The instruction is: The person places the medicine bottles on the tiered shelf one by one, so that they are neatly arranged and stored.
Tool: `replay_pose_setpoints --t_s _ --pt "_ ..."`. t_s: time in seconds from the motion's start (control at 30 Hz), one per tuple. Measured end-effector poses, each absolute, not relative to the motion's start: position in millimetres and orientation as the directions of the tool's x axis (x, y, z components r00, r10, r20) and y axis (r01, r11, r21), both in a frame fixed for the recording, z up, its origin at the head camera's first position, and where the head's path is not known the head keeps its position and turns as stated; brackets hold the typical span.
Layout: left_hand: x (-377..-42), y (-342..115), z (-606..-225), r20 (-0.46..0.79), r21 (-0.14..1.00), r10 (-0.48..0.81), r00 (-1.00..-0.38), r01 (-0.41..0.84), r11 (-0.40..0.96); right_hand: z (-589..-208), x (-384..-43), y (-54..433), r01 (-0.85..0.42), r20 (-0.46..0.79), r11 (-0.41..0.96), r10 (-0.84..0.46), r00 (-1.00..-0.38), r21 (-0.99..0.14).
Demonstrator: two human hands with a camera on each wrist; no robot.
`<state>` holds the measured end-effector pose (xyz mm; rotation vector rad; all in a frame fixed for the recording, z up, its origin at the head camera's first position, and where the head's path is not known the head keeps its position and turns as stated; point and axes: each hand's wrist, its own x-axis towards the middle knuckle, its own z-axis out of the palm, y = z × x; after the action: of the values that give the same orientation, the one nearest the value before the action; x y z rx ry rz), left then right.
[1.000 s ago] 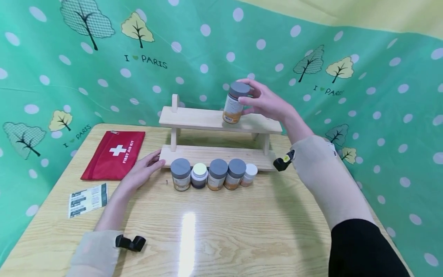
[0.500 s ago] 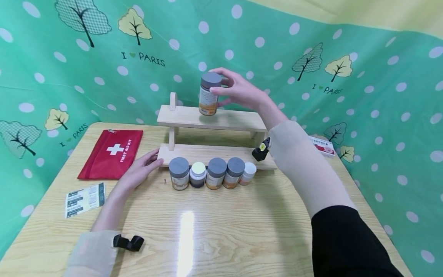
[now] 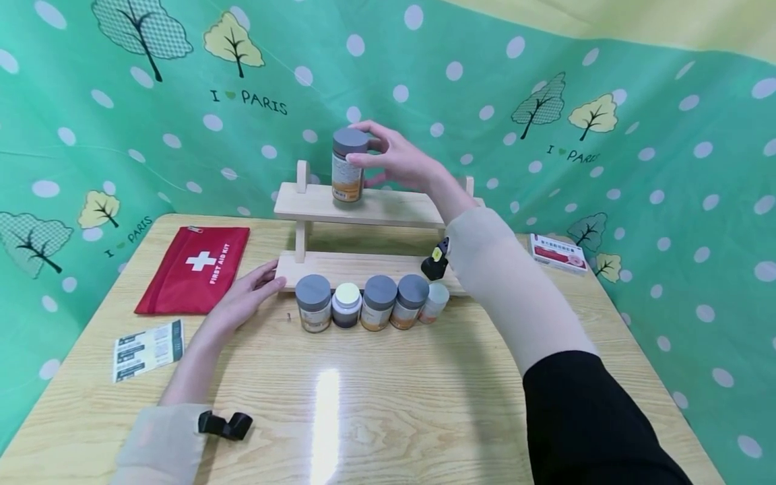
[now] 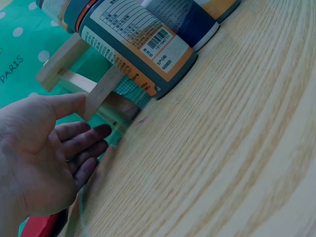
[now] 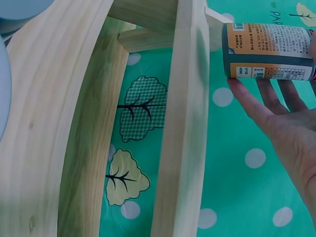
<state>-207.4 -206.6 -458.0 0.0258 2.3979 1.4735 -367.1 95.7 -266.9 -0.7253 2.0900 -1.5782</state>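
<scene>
**Grey-lidded cylindrical bottle with white-and-orange label (image 3: 347, 176) held above two-tier pale wooden shelf (image 3: 378, 212)**

The right hand (image 3: 397, 158) pinches the bottle between thumb and fingers. The bottle is upright near the left end of the upper board (image 3: 418, 213), its base just clear of the wood. The left hand (image 3: 242, 300) is relaxed, fingers loosely extended, touching the left end of the lower board (image 3: 348, 265). Five lidded bottles (image 3: 377, 311) stand in a row on the wood-grain tabletop (image 3: 388, 411). A red zippered pouch (image 3: 182, 279) and a printed sheet (image 3: 148, 350) lie left; a white-and-red carton (image 3: 558, 254) lies right
</scene>
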Motion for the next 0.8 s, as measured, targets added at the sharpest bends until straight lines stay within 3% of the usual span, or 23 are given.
replay_pose_setpoints --t_s 0.8 --pt "-206.8 -205.1 -458.5 -0.242 0.885 0.186 -0.952 -0.139 0.444 -286.8 -370.2 77.8 -0.134 -0.041 0.23 -0.624 -0.78 -0.964"
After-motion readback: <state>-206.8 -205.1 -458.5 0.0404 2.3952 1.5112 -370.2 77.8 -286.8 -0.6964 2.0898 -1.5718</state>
